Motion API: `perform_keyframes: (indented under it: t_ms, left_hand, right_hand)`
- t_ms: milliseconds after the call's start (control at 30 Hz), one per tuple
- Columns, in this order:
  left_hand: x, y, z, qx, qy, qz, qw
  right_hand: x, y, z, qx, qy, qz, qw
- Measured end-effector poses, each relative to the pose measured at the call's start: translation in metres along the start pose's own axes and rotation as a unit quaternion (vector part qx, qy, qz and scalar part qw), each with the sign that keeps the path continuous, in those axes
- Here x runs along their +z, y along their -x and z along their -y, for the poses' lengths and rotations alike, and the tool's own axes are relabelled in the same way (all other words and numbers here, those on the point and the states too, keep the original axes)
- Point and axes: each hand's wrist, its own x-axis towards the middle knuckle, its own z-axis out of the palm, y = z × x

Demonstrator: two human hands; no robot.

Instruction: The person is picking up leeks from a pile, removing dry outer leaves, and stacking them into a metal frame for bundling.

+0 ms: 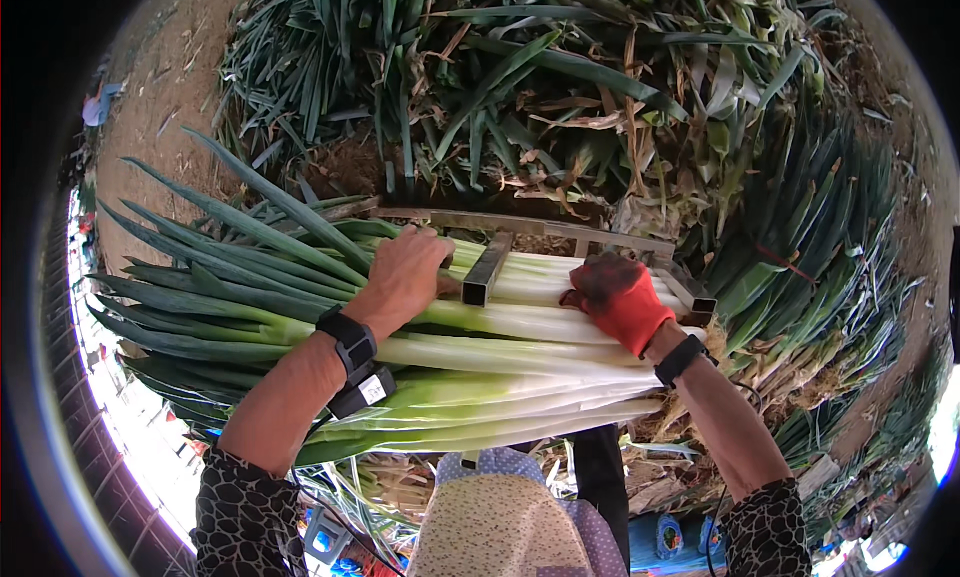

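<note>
A thick bundle of long green onions [520,357] lies crosswise in front of me, green leaves to the left and white stalks to the right. My bare left hand [405,267] is closed over the far stalks where green turns to pale; its fingertips are partly hidden. In a dirty red glove, my right hand [622,299] curls round the white ends at the right. Between the hands, a square metal tube [487,269] juts toward me over the stalks. It belongs to a metal frame [570,229] along the bundle's far side.
A large heap of green onions with dry leaves [600,87] rises behind the frame. At the right stands a tied bundle of green onions [800,247]. Bare soil [165,107] shows at the upper left. A patterned apron [490,522] covers my lap, close to the bundle's near edge.
</note>
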Motion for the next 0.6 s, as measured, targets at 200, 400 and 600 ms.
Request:
perform_keyframes:
  t_ms: [200, 400, 600]
  left_hand:
    - [0.003, -0.004, 0.003, 0.026, -0.011, -0.031, 0.999]
    - [-0.005, 0.003, 0.001, -0.004, -0.014, -0.008, 1.0]
    - [-0.001, 0.001, 0.002, 0.008, -0.006, -0.037, 0.999]
  right_hand:
    - [-0.016, 0.018, -0.014, 0.119, -0.111, -0.032, 0.986]
    - [-0.058, 0.077, -0.017, 0.022, 0.006, -0.047, 0.999]
    - [-0.06, 0.092, -0.018, -0.017, 0.029, -0.027, 0.999]
